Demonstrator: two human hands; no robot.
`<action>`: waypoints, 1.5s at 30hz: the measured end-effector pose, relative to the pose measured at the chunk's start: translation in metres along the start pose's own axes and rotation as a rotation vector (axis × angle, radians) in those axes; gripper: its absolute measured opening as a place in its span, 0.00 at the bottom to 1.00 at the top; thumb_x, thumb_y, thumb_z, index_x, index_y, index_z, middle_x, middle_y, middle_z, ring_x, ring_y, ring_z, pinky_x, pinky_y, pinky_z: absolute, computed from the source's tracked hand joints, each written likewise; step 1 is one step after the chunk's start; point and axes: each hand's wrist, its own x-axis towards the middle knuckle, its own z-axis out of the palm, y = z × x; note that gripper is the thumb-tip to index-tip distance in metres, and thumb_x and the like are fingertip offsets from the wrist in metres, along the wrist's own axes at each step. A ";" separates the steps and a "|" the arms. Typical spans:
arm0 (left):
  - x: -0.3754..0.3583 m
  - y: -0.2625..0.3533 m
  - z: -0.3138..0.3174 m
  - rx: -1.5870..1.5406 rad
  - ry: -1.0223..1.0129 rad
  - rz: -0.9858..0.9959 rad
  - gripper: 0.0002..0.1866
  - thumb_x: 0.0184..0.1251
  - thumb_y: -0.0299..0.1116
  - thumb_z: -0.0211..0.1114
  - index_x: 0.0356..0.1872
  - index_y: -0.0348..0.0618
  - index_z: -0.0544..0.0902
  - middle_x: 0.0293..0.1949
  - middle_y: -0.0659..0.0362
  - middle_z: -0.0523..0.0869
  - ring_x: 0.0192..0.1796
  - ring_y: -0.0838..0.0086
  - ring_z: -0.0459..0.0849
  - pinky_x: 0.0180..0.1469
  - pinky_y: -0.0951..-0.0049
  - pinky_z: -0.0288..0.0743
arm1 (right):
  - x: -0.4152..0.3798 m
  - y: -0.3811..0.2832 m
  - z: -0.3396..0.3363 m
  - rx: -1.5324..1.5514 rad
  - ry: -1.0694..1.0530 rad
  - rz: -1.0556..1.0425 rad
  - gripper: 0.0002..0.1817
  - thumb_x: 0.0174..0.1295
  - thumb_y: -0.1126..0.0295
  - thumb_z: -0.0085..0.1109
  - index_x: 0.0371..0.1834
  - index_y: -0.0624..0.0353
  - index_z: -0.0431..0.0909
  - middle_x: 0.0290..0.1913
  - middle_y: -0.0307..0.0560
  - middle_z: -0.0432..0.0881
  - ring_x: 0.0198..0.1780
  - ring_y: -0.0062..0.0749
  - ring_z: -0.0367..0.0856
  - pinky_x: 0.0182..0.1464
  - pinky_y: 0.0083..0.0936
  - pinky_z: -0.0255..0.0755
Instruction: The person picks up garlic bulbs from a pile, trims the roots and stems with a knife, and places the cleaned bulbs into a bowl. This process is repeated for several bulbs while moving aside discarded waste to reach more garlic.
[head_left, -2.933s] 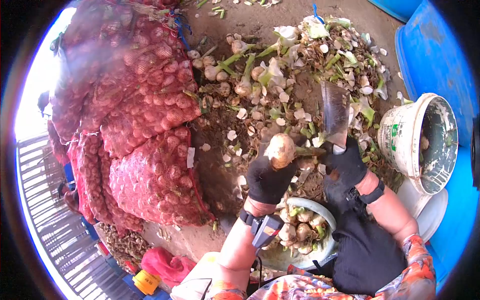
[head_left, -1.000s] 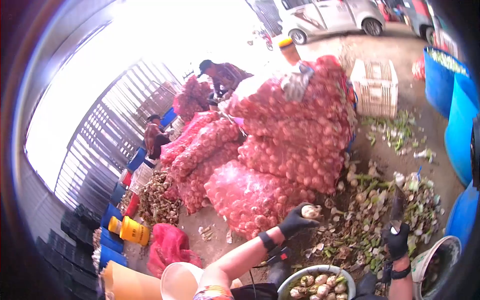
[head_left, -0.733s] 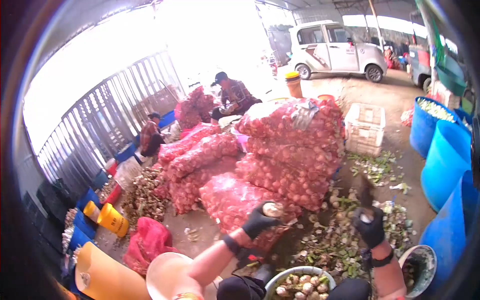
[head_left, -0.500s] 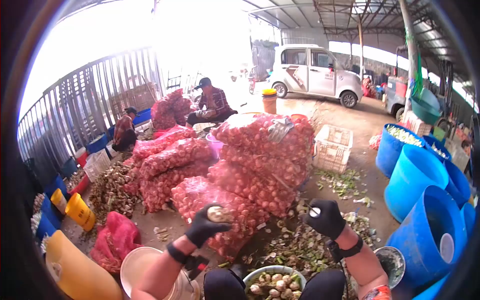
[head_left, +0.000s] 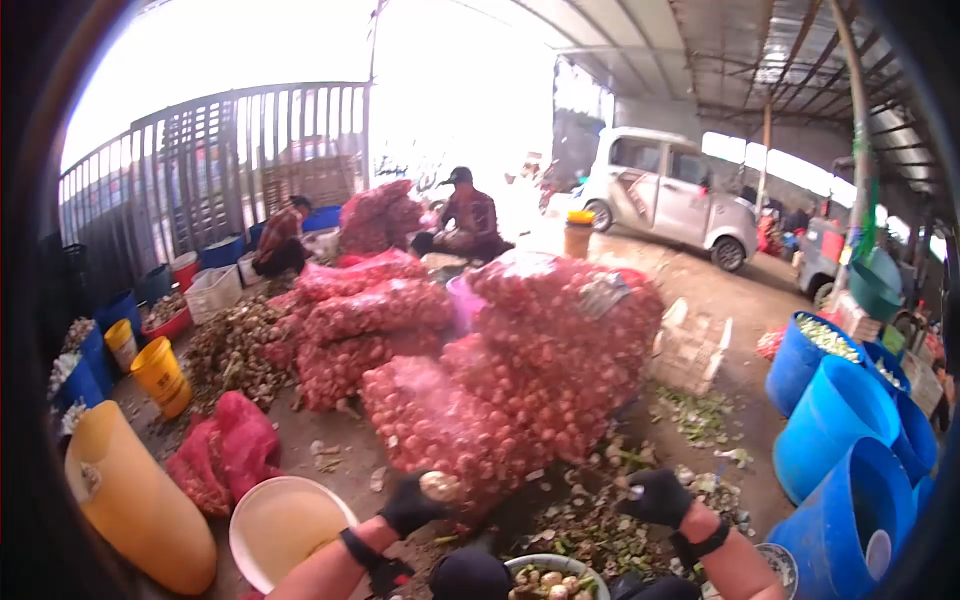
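My left hand (head_left: 412,507), in a black glove, is closed around a whitish garlic bulb (head_left: 438,486) in front of the stacked mesh bags. My right hand (head_left: 657,498), also gloved in black, is closed over the littered ground to the right. A small pale bit shows at its fingers, too small to name. Below and between my hands sits a round tub (head_left: 602,590) with several garlic bulbs (head_left: 553,582) in it, partly cut off by the lower edge. Red mesh bags (head_left: 560,360) full of bulbs are piled straight ahead.
Stalks and peelings (head_left: 590,525) litter the ground. A white bucket (head_left: 290,535) and a yellow barrel (head_left: 140,500) stand left; blue barrels (head_left: 835,520) line the right. Two people (head_left: 470,220) sit behind the bags. A white car (head_left: 670,190) is parked at the back.
The view has tilted and shifted, so the bags and car sit further right. Both hands appear lower in the picture. The bulb is still in my left hand.
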 end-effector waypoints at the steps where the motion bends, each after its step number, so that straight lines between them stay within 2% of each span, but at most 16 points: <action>1: 0.010 -0.007 0.010 -0.027 -0.021 -0.031 0.23 0.34 0.30 0.75 0.37 0.41 0.78 0.36 0.60 0.81 0.39 0.79 0.79 0.44 0.75 0.75 | -0.003 0.011 0.006 0.053 -0.002 0.052 0.14 0.41 0.57 0.62 0.22 0.56 0.75 0.19 0.51 0.75 0.25 0.48 0.75 0.26 0.34 0.69; 4: 0.045 -0.032 0.035 0.048 -0.035 0.018 0.17 0.39 0.37 0.72 0.31 0.43 0.79 0.30 0.62 0.82 0.33 0.80 0.79 0.38 0.76 0.74 | -0.009 0.054 0.030 -0.018 -0.096 0.193 0.17 0.40 0.52 0.61 0.19 0.55 0.75 0.18 0.52 0.74 0.25 0.49 0.75 0.27 0.36 0.69; 10: 0.137 -0.093 0.104 0.226 -0.081 -0.067 0.16 0.43 0.38 0.69 0.33 0.43 0.77 0.34 0.59 0.80 0.36 0.73 0.79 0.39 0.73 0.72 | -0.027 0.143 0.110 0.016 -0.100 0.394 0.21 0.38 0.47 0.61 0.19 0.55 0.75 0.20 0.51 0.75 0.25 0.49 0.75 0.29 0.38 0.70; 12: 0.172 -0.161 0.132 0.013 -0.137 0.119 0.17 0.46 0.36 0.67 0.37 0.41 0.77 0.35 0.59 0.80 0.37 0.73 0.79 0.40 0.72 0.72 | -0.039 0.173 0.141 0.019 -0.001 0.334 0.20 0.39 0.48 0.61 0.24 0.53 0.76 0.23 0.51 0.76 0.26 0.48 0.76 0.29 0.39 0.70; 15: 0.203 -0.150 0.166 -0.015 -0.216 0.003 0.19 0.47 0.32 0.67 0.43 0.40 0.77 0.42 0.60 0.80 0.43 0.79 0.77 0.47 0.76 0.71 | -0.030 0.173 0.155 0.091 0.129 0.298 0.12 0.43 0.61 0.61 0.24 0.55 0.74 0.21 0.50 0.74 0.24 0.48 0.74 0.25 0.35 0.69; 18: 0.223 -0.177 0.208 -0.247 -0.159 -0.114 0.24 0.37 0.28 0.72 0.41 0.38 0.76 0.36 0.61 0.81 0.40 0.82 0.76 0.47 0.78 0.70 | -0.018 0.175 0.167 0.156 0.201 0.257 0.09 0.40 0.66 0.61 0.21 0.55 0.71 0.20 0.49 0.71 0.21 0.46 0.72 0.21 0.34 0.65; 23: 0.230 -0.191 0.244 -0.086 -0.319 -0.063 0.22 0.37 0.26 0.72 0.38 0.39 0.74 0.33 0.65 0.79 0.34 0.83 0.75 0.40 0.79 0.72 | -0.022 0.193 0.182 0.126 0.048 0.271 0.11 0.31 0.68 0.61 0.21 0.53 0.71 0.20 0.44 0.70 0.19 0.41 0.72 0.19 0.32 0.65; 26: 0.225 -0.191 0.257 -0.284 -0.393 -0.222 0.21 0.38 0.27 0.72 0.37 0.40 0.75 0.31 0.65 0.79 0.33 0.83 0.75 0.38 0.79 0.71 | -0.024 0.200 0.188 0.119 0.021 0.276 0.12 0.29 0.68 0.61 0.21 0.52 0.71 0.20 0.43 0.70 0.19 0.38 0.72 0.19 0.31 0.64; 30: 0.222 -0.195 0.269 -0.222 -0.468 -0.152 0.21 0.38 0.32 0.73 0.35 0.40 0.74 0.30 0.64 0.78 0.32 0.83 0.74 0.36 0.78 0.71 | -0.026 0.210 0.198 0.234 -0.014 0.294 0.13 0.29 0.67 0.61 0.22 0.53 0.71 0.20 0.43 0.70 0.20 0.38 0.72 0.20 0.32 0.64; 31: 0.215 -0.196 0.272 -0.309 -0.437 -0.310 0.21 0.37 0.34 0.73 0.34 0.41 0.74 0.30 0.62 0.78 0.33 0.81 0.75 0.38 0.77 0.71 | -0.026 0.212 0.200 0.228 -0.021 0.300 0.13 0.30 0.67 0.62 0.22 0.53 0.71 0.20 0.44 0.70 0.20 0.39 0.73 0.21 0.33 0.65; 35: 0.214 -0.205 0.273 -0.188 -0.523 -0.320 0.22 0.38 0.34 0.72 0.36 0.39 0.75 0.32 0.60 0.79 0.34 0.79 0.76 0.39 0.77 0.71 | -0.032 0.220 0.213 0.307 0.002 0.311 0.12 0.30 0.67 0.62 0.22 0.53 0.72 0.22 0.44 0.72 0.22 0.40 0.74 0.22 0.33 0.67; 38: 0.209 -0.213 0.273 -0.460 -0.589 -0.365 0.21 0.41 0.33 0.70 0.39 0.40 0.76 0.35 0.58 0.80 0.35 0.77 0.77 0.40 0.76 0.71 | -0.034 0.225 0.220 0.354 -0.009 0.345 0.12 0.30 0.68 0.61 0.22 0.53 0.73 0.22 0.44 0.73 0.24 0.41 0.75 0.24 0.32 0.69; 40: 0.212 -0.212 0.270 -0.253 -0.800 -0.082 0.18 0.55 0.25 0.59 0.49 0.41 0.70 0.45 0.60 0.76 0.45 0.76 0.76 0.46 0.75 0.72 | -0.038 0.227 0.225 0.372 -0.019 0.350 0.11 0.30 0.68 0.60 0.23 0.52 0.74 0.22 0.45 0.74 0.25 0.41 0.76 0.26 0.32 0.70; 42: 0.206 -0.217 0.273 -0.203 -0.824 -0.191 0.19 0.53 0.27 0.62 0.47 0.41 0.71 0.44 0.59 0.76 0.43 0.75 0.76 0.46 0.75 0.72 | -0.051 0.234 0.244 0.346 0.010 0.392 0.11 0.32 0.68 0.60 0.23 0.52 0.74 0.22 0.45 0.75 0.25 0.42 0.76 0.27 0.32 0.70; 44: 0.211 -0.203 0.272 -0.165 -0.894 -0.012 0.19 0.45 0.32 0.67 0.41 0.41 0.73 0.38 0.59 0.77 0.38 0.72 0.77 0.43 0.74 0.71 | -0.065 0.260 0.256 0.306 0.047 0.419 0.10 0.33 0.68 0.60 0.23 0.52 0.74 0.22 0.45 0.75 0.25 0.43 0.76 0.27 0.32 0.71; 45: 0.213 -0.196 0.273 -0.151 -0.921 0.078 0.20 0.41 0.34 0.69 0.37 0.41 0.75 0.35 0.58 0.78 0.36 0.70 0.77 0.41 0.73 0.70 | -0.078 0.275 0.258 0.230 -0.133 0.618 0.09 0.35 0.68 0.60 0.23 0.52 0.74 0.22 0.45 0.76 0.25 0.44 0.76 0.28 0.33 0.71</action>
